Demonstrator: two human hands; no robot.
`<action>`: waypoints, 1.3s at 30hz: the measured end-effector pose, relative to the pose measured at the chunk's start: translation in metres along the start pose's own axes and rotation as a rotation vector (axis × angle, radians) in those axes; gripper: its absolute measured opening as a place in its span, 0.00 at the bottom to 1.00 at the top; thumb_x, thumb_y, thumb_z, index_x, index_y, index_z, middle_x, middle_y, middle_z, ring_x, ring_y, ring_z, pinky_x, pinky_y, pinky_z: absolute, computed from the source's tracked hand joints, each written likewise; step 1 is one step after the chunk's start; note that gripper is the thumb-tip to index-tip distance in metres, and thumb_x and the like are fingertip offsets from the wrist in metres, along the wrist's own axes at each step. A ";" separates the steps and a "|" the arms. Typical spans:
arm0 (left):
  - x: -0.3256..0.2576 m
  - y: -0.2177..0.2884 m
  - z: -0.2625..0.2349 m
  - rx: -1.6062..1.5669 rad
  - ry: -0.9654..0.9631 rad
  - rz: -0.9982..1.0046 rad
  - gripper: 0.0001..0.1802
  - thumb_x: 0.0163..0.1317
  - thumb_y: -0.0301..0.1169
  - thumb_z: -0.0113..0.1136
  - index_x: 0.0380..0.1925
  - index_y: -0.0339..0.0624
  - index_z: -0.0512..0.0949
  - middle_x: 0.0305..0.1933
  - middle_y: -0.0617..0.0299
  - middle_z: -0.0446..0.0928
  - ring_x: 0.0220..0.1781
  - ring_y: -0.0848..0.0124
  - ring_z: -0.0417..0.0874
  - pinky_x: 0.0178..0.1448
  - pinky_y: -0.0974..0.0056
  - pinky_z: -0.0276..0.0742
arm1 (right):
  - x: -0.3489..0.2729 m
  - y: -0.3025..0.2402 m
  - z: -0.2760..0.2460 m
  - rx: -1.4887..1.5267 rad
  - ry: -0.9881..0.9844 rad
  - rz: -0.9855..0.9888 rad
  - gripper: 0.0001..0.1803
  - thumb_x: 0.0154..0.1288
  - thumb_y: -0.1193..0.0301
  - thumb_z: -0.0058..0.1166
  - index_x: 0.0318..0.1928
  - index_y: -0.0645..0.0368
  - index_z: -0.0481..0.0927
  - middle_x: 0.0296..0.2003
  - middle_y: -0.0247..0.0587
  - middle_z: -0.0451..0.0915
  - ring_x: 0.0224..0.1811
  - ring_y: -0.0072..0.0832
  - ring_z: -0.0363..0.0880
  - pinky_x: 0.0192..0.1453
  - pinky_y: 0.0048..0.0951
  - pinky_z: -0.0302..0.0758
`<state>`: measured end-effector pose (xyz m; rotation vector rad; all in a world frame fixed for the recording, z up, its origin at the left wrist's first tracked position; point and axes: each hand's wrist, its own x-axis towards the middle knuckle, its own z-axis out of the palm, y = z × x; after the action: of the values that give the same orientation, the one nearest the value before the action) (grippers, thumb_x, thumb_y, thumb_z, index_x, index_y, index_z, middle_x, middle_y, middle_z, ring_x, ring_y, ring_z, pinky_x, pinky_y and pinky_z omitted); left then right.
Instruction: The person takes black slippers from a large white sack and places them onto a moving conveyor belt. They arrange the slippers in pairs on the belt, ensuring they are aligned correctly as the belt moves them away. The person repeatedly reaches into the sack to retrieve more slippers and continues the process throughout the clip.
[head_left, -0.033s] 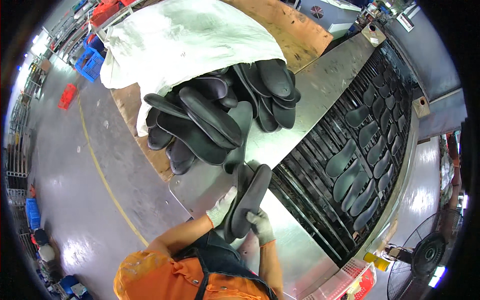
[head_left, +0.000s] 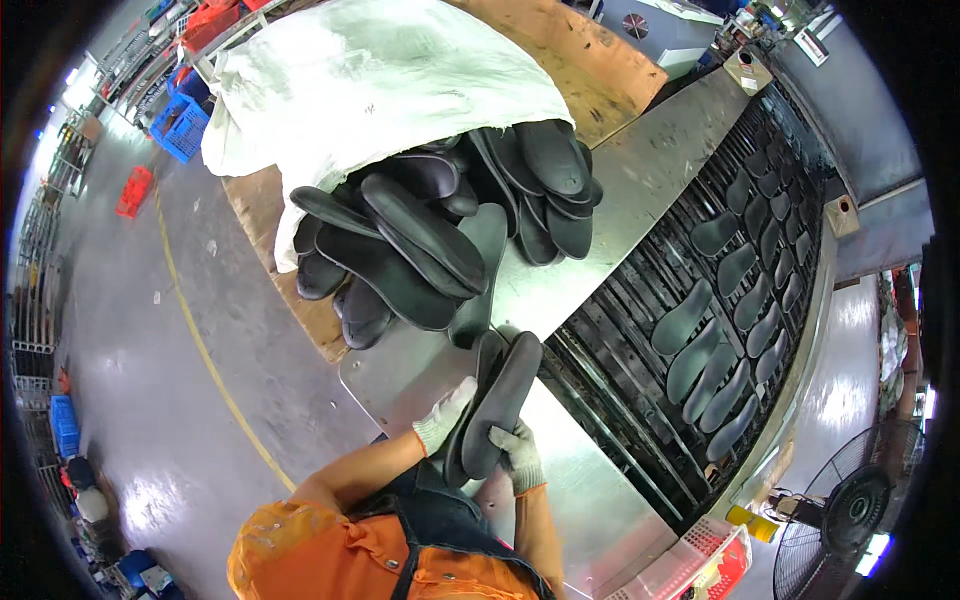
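Observation:
Two black shoe insoles stand close side by side between my hands, over the metal tabletop. My right hand (head_left: 518, 455), in a pale work glove, grips the lower right edge of the nearer insole (head_left: 505, 402), thumb on its face. My left hand (head_left: 446, 414), gloved too, is closed at the left side of the other insole (head_left: 455, 452); its fingertips are partly hidden behind it. Just beyond my hands lies a pile of black insoles (head_left: 385, 275), spilling from the mouth of a white sack (head_left: 380, 80). One loose insole (head_left: 485, 265) rests flat at the pile's near edge.
To the right runs a dark slatted conveyor (head_left: 610, 375) carrying rows of insoles (head_left: 690, 360). A wooden board (head_left: 265, 215) sits under the sack. A red-and-white plastic basket (head_left: 690, 565) and a black fan (head_left: 850, 510) stand at the lower right. Blue crates (head_left: 180, 128) are far left.
My right hand and the lower ends of the held insoles have shifted very slightly left. The pile, sack and conveyor look the same.

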<state>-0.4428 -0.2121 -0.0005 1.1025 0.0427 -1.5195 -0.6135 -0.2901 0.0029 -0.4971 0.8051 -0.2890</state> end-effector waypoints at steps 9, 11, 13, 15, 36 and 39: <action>-0.016 0.087 0.019 0.689 0.229 0.627 0.37 0.58 0.38 0.73 0.66 0.36 0.72 0.65 0.45 0.77 0.65 0.58 0.78 0.68 0.59 0.75 | -0.017 -0.020 0.038 0.007 0.175 -0.207 0.30 0.50 0.82 0.70 0.57 0.62 0.77 0.44 0.40 0.85 0.42 0.32 0.86 0.50 0.37 0.85; -0.024 0.148 0.022 1.229 0.340 1.079 0.32 0.52 0.29 0.72 0.60 0.44 0.76 0.60 0.50 0.77 0.62 0.51 0.79 0.68 0.55 0.76 | -0.025 -0.039 0.037 -0.141 0.212 -0.296 0.32 0.47 0.81 0.71 0.56 0.62 0.77 0.45 0.39 0.86 0.42 0.31 0.86 0.50 0.33 0.83; -0.014 0.193 0.009 1.567 0.498 1.270 0.36 0.46 0.31 0.74 0.60 0.49 0.76 0.65 0.55 0.71 0.69 0.50 0.68 0.73 0.48 0.68 | -0.025 -0.039 0.023 -0.235 0.240 -0.359 0.33 0.46 0.80 0.72 0.57 0.62 0.77 0.45 0.38 0.86 0.42 0.31 0.86 0.50 0.33 0.83; -0.008 0.234 0.007 1.937 0.577 1.141 0.43 0.46 0.36 0.76 0.66 0.55 0.72 0.68 0.57 0.69 0.75 0.51 0.62 0.75 0.33 0.59 | -0.033 -0.039 0.020 -0.213 0.260 -0.361 0.33 0.46 0.79 0.73 0.57 0.62 0.77 0.45 0.38 0.85 0.42 0.31 0.86 0.50 0.34 0.83; -0.042 0.286 0.086 1.371 -0.053 0.808 0.30 0.53 0.47 0.71 0.53 0.39 0.82 0.48 0.48 0.83 0.53 0.50 0.83 0.60 0.53 0.76 | -0.063 -0.027 0.057 0.028 0.293 -0.501 0.31 0.43 0.74 0.78 0.50 0.61 0.78 0.35 0.36 0.82 0.33 0.33 0.84 0.37 0.36 0.84; -0.046 0.251 0.086 1.040 -0.175 0.569 0.29 0.62 0.48 0.68 0.52 0.33 0.81 0.45 0.51 0.85 0.48 0.64 0.84 0.57 0.61 0.77 | -0.061 -0.040 0.069 0.035 0.321 -0.520 0.32 0.43 0.77 0.75 0.52 0.60 0.77 0.36 0.37 0.82 0.35 0.34 0.84 0.39 0.37 0.84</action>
<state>-0.3034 -0.3030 0.2108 1.5738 -1.1961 -1.0695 -0.6051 -0.2765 0.1024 -0.6331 0.9714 -0.8794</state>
